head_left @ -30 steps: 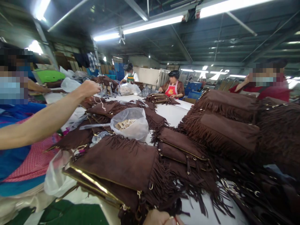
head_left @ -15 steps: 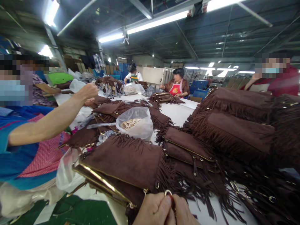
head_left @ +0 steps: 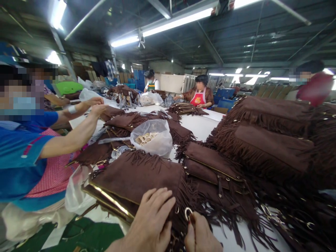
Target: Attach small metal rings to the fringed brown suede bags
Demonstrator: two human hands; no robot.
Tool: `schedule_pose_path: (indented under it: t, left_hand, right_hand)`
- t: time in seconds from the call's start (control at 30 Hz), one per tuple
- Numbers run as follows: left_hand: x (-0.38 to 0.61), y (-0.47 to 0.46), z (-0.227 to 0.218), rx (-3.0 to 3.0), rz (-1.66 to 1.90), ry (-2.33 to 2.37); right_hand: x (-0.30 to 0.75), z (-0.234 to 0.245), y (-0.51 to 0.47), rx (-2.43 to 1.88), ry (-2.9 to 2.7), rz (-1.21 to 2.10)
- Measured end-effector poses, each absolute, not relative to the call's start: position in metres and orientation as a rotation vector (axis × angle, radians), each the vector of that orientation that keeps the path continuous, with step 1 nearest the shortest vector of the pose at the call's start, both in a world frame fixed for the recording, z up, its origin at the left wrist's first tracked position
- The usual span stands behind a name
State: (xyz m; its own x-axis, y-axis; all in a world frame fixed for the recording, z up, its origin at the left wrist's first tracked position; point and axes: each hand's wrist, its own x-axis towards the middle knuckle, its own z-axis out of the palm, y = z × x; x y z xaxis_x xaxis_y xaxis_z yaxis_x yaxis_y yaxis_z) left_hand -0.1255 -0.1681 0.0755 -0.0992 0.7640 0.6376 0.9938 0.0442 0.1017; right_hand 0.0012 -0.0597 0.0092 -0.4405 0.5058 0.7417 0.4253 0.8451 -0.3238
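A brown suede fringed bag (head_left: 139, 175) lies near me with its gold zipper edge facing the lower left. My left hand (head_left: 149, 217) rests on its near right corner, fingers stretched out. Just to the right, my right hand (head_left: 201, 233) is closed around the end of a brown strap (head_left: 191, 219). A metal ring or clip (head_left: 188, 210) sticks out above those fingers, close to a small ring (head_left: 177, 210) on the bag's edge. Where the strap runs below the hand is hidden.
More fringed bags (head_left: 215, 168) lie to the right, with a taller pile (head_left: 275, 140) beyond. Straps with metal clips (head_left: 273, 213) lie at lower right. A clear plastic bag (head_left: 162, 140) holds tan tags. Co-workers surround the white table (head_left: 199, 124); one (head_left: 39, 150) reaches in at left.
My left hand has left the strap end and spread over the bag's corner. My right hand keeps its hold on the strap. The co-worker at left now has both arms over the table.
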Motion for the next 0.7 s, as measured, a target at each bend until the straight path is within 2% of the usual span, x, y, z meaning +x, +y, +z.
schedule_pose_path:
  t: [0.13,0.27,0.5,0.7]
  left_hand:
    - [-0.129,-0.164,0.082,-1.935,-0.755,-1.944]
    - [-0.12,-0.156,0.088,-1.84,-0.803,-2.176]
    - [-0.111,-0.141,0.063,-1.66,-0.875,-2.164]
    - [-0.117,-0.142,0.063,-1.673,-0.937,-2.251]
  right_hand:
    - [-0.006,0.004,-0.06,-0.694,-2.119,0.074]
    - [-0.008,0.002,-0.06,-0.71,-2.116,0.036]
    - [-0.016,0.014,-0.061,-0.691,-2.145,-0.136]
    - [-0.022,0.012,-0.049,-0.561,-2.177,-0.276]
